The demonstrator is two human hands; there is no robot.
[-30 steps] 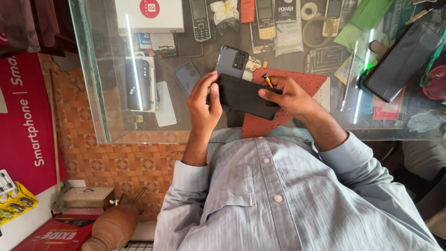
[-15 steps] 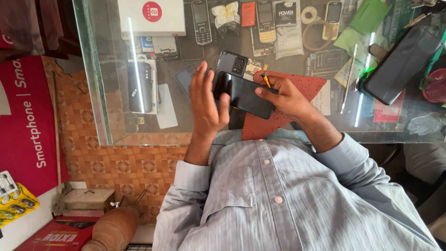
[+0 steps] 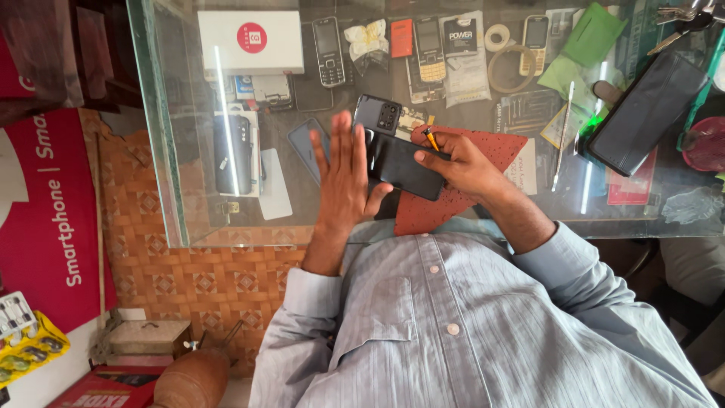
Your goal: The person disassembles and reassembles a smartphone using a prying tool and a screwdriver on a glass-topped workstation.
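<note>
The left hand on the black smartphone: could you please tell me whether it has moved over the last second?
Yes. The left hand has opened flat, its fingers rising towards the white box, off the black smartphone.

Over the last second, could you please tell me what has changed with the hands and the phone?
The left hand has let go of the black smartphone: its fingers, earlier curled around the phone's end, are now spread flat and open, with the thumb still against the phone. The right hand still grips the phone, holding a small yellow-handled tool. The red textured mat and the glass counter are unchanged.
</note>
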